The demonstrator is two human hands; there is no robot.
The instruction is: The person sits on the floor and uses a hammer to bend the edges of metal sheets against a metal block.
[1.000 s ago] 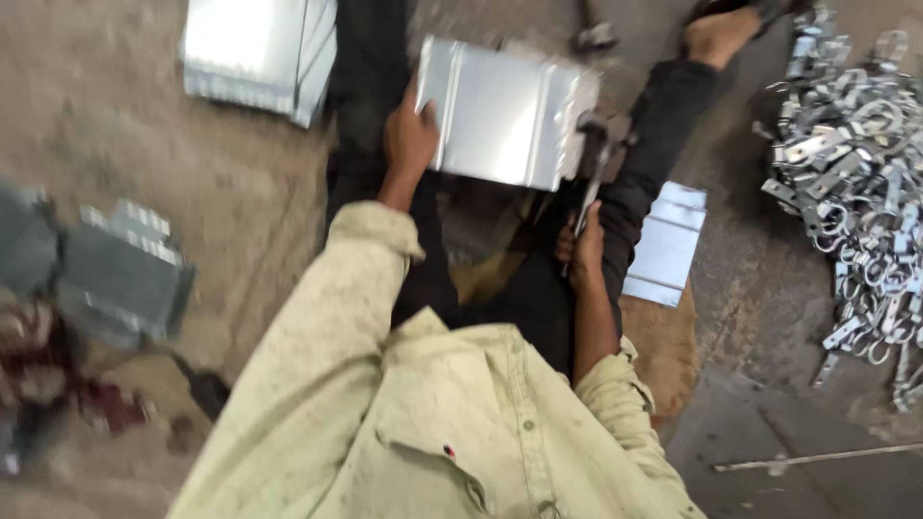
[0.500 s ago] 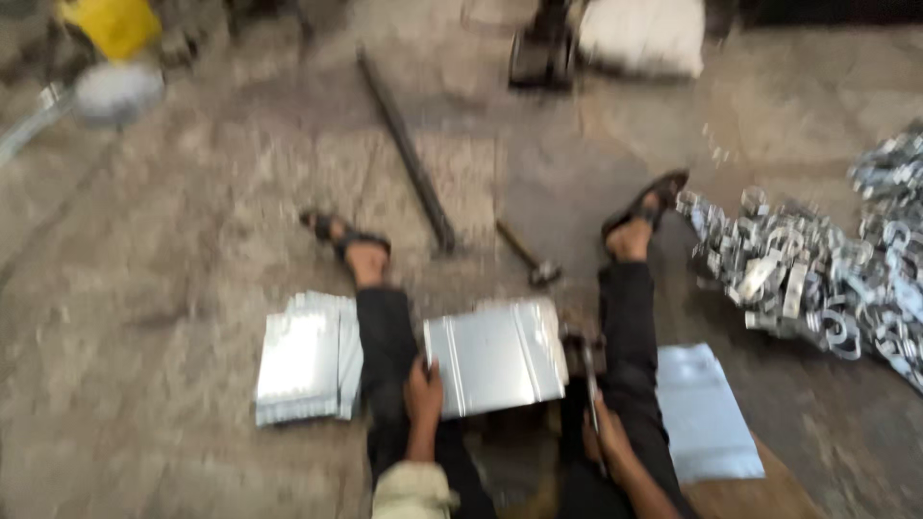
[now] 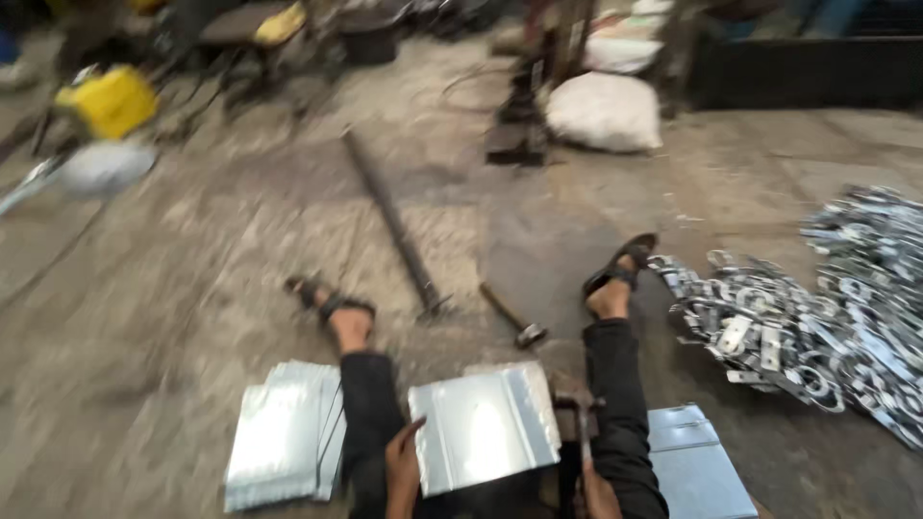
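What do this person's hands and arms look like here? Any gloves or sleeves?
Both are bare: the left hand and the right hand wear no gloves, rings or watch that the blurred picture shows. No sleeve is in view now; only wrists enter at the bottom edge.

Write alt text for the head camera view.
A seated person's left hand steadies a ribbed metal sheet between outstretched legs while the right hand holds a hammer. More sheets lie left; metal brackets pile right.
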